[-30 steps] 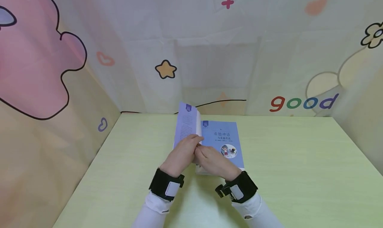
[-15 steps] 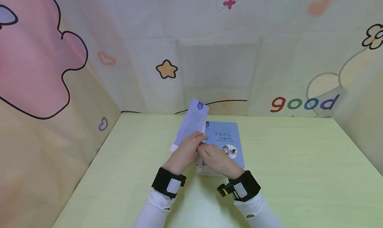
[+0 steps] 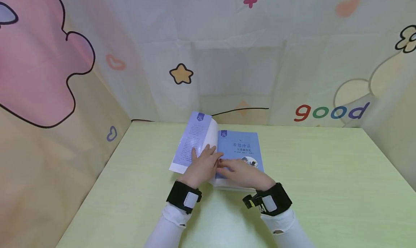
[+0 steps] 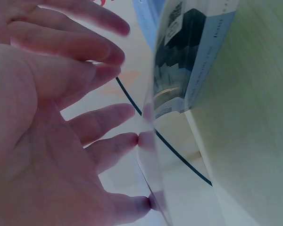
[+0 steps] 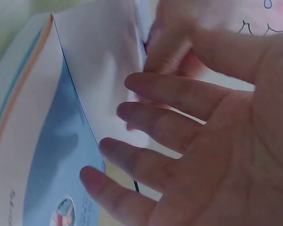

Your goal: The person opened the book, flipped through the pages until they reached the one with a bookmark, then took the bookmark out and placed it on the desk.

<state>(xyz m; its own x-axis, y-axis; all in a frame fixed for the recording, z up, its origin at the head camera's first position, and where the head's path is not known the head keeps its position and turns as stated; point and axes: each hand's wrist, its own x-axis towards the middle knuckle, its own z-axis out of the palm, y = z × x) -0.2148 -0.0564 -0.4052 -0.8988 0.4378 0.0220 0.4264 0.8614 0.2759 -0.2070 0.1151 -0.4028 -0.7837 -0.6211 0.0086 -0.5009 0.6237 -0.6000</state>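
Note:
A paperback book (image 3: 238, 143) lies face up on the table, its front opened to the left. Its blue title page bears Chinese characters and a round picture. On the left a purple printed flap (image 3: 191, 139) stands tilted, beside a curved white leaf. My left hand (image 3: 202, 170) rests on that turned part with fingers spread; in the left wrist view its fingertips touch a glossy surface. My right hand (image 3: 245, 174) lies over the blue page near the spine, fingers extended and holding nothing. The right wrist view shows its fingers straight beside the white leaf (image 5: 94, 56).
Around the book spreads a pale green table (image 3: 325, 190). A printed cloth backdrop (image 3: 237, 71) rises behind the table's far edge and along the sides. Each wrist wears a black strap (image 3: 183, 196) with a small device.
The purple flap has swung up toward the right, then back down to the left. My left fingers have spread out. My right hand has shifted slightly right and its fingers have straightened.

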